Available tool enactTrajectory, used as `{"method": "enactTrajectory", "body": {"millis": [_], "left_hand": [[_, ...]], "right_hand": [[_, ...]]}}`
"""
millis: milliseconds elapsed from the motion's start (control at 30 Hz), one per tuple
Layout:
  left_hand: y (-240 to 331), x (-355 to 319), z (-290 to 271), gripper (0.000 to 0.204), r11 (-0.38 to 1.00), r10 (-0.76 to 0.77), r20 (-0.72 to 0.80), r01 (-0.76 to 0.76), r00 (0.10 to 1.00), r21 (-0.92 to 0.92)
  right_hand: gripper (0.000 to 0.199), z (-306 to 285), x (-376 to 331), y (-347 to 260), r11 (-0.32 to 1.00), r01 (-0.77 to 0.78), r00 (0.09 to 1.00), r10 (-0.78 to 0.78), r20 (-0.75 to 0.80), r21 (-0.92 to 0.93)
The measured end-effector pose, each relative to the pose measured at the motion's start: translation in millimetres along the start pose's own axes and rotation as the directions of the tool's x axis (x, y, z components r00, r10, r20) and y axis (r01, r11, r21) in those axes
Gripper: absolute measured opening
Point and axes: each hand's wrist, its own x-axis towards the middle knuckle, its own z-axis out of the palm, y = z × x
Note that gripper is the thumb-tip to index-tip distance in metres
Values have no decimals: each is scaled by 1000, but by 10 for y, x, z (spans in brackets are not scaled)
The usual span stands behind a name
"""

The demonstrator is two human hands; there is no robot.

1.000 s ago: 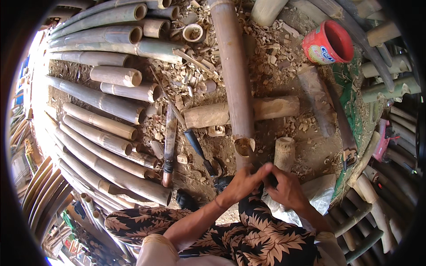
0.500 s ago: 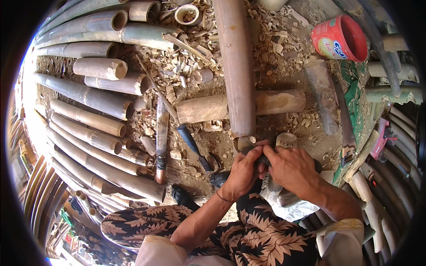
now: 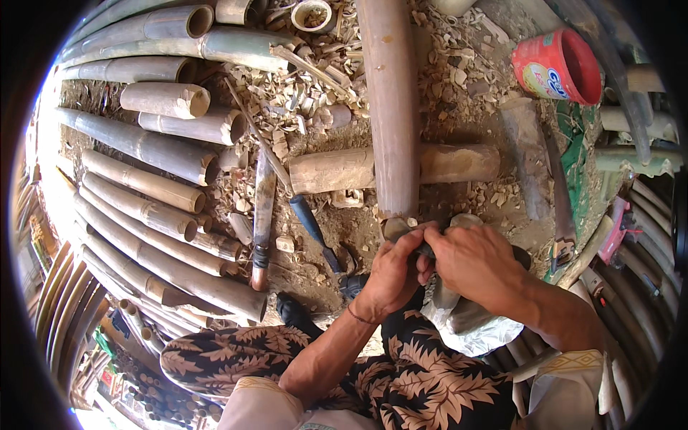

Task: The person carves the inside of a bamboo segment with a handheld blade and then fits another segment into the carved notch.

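Note:
A long brown bamboo pole (image 3: 390, 107) runs from the top of the picture down to my hands, resting across a short log (image 3: 337, 170). My left hand (image 3: 390, 276) is closed around the pole's near cut end (image 3: 396, 227). Touching it from the right, my right hand (image 3: 473, 261) grips a dark handle (image 3: 428, 249) pressed at that same end; most of the tool is hidden under my fingers. Both forearms rise from my lap, over trousers with a leaf print (image 3: 401, 373).
Many cut bamboo poles (image 3: 143, 208) lie stacked on the left. A long blade (image 3: 263, 208) and a blue-handled tool (image 3: 313, 229) rest on the chip-strewn ground. A red plastic tub (image 3: 562, 68) stands top right, with a wooden block (image 3: 523, 154) and more poles on the right.
Both hands moved up from my lap to the pole's cut end and closed on it. The view has tilted and come closer to the pole.

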Motion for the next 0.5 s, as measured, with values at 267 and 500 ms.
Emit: {"method": "enactTrajectory", "body": {"millis": [267, 500], "left_hand": [[18, 93, 30, 33, 650, 18, 2, -13, 1000, 760], [-13, 12, -62, 29, 996, 59, -5, -58, 998, 62]], "right_hand": [[26, 422, -192, 160, 915, -72, 983, 132, -125, 397], [26, -62, 91, -52, 995, 66, 997, -63, 43, -73]]}}
